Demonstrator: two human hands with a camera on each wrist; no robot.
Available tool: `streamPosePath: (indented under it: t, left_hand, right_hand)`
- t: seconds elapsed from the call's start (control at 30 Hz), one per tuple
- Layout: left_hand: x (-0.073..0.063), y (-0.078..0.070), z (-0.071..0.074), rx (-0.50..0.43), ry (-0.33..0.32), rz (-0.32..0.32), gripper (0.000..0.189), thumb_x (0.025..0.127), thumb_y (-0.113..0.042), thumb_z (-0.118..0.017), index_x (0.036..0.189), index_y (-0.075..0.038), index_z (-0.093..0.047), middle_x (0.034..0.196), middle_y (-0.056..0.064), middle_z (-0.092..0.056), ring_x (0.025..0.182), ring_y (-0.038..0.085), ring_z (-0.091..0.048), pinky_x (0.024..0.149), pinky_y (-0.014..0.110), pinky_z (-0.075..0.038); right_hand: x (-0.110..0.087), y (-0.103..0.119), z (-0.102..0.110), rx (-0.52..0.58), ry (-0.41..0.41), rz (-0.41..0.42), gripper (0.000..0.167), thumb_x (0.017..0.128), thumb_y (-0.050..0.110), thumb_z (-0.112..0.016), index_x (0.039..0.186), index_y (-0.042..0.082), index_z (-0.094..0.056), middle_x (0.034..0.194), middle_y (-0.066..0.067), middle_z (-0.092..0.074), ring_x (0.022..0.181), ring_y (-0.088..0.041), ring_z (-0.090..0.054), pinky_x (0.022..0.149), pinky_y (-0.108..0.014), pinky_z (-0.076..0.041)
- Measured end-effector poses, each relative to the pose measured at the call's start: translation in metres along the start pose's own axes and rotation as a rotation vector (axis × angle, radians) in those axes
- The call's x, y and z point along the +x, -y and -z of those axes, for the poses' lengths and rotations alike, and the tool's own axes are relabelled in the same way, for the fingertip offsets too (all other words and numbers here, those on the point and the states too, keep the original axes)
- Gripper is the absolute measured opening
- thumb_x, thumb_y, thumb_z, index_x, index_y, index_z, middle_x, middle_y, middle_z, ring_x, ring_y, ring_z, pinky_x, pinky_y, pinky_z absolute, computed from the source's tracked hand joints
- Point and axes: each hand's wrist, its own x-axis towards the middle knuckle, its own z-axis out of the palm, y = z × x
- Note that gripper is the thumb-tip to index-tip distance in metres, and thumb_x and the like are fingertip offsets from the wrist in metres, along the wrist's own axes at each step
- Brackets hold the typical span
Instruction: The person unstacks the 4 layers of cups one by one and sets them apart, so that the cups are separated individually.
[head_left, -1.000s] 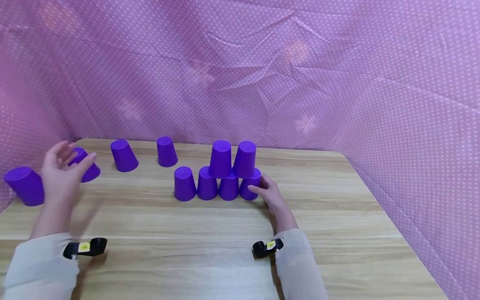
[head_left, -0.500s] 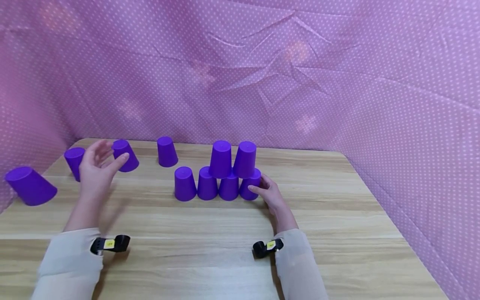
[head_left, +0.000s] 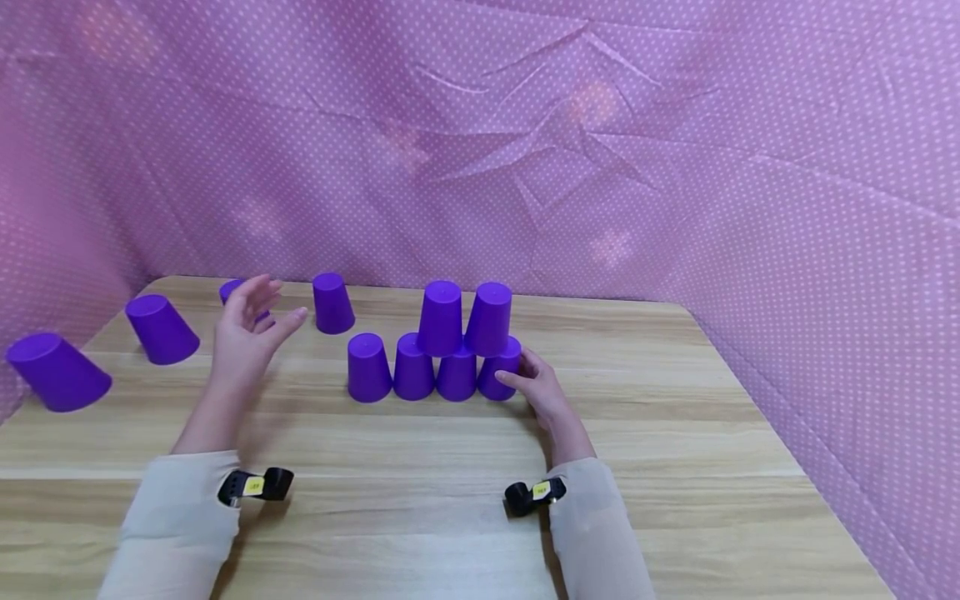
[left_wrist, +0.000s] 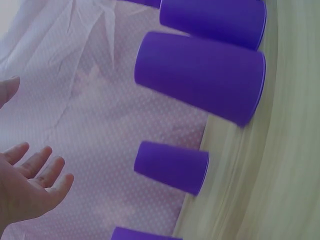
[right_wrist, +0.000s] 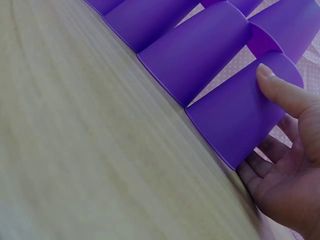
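A person's right hand (head_left: 542, 385) holds the end cup (head_left: 491, 379) of a row of four upside-down, tapered purple plastic-looking cups at mid-tabletop (head_left: 420, 467); an upper left cup (head_left: 441, 318) and an upper right cup (head_left: 490, 319) perch on the row. The left hand (head_left: 243, 342), fingers loosely spread and holding nothing, hangs toward the far left corner, partly covering a loose purple cup (head_left: 231, 287); three other loose cups (head_left: 161, 329) stand near the far and left edges. A tug by the right hand could topple the upper right cup, which appears to lean on the held cup for support; a careless sweep of the left might knock over a loose one. The right-wrist view reveals what the head view hides: fingers (right_wrist: 272, 148) tucked behind the held cup and the upper right cup's hollow underside. The left-wrist view shows the left palm, apart from every cup.
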Motion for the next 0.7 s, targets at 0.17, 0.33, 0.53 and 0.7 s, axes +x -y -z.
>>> streamPosePath:
  t: [0.17,0.33,0.53,0.7]
  left_hand:
    - [-0.008,-0.008,-0.012,0.007,0.047,0.001,0.062,0.076,-0.01,-0.067,0.128,-0.007,-0.035,0.123,0.01,-0.043,0.109,0.014,-0.041,0.095,0.035,-0.03]
    - [-0.014,-0.013,-0.026,-0.013,0.084,-0.015,0.062,0.076,-0.01,-0.066,0.128,-0.005,-0.034,0.122,0.01,-0.045,0.109,0.017,-0.041,0.094,0.041,-0.03]
    - [-0.02,-0.018,-0.046,-0.023,0.143,-0.032,0.065,0.074,-0.009,-0.068,0.128,-0.002,-0.034,0.123,0.012,-0.044,0.113,0.023,-0.038,0.095,0.036,-0.031]
    - [-0.02,-0.02,-0.063,-0.04,0.195,-0.044,0.065,0.073,-0.009,-0.069,0.127,-0.001,-0.034,0.124,0.015,-0.042,0.114,0.025,-0.038,0.095,0.037,-0.031]
  right_hand:
    - [-0.002,0.0,0.002,0.0,0.006,0.007,0.054,0.073,0.007,-0.067,0.123,0.009,-0.046,0.114,-0.012,-0.052,0.105,-0.022,-0.046,0.092,-0.034,-0.035]
    - [-0.004,0.0,0.003,0.001,0.012,0.011,0.054,0.073,0.007,-0.067,0.123,0.008,-0.046,0.114,-0.013,-0.052,0.105,-0.023,-0.046,0.092,-0.035,-0.035]
    - [-0.007,0.002,0.005,-0.009,0.022,0.006,0.053,0.073,0.009,-0.068,0.123,0.01,-0.047,0.114,-0.011,-0.052,0.106,-0.022,-0.046,0.092,-0.035,-0.034]
    - [-0.006,0.0,0.006,-0.003,0.022,0.008,0.055,0.073,0.008,-0.068,0.123,0.01,-0.046,0.115,-0.011,-0.051,0.107,-0.022,-0.045,0.093,-0.035,-0.033]
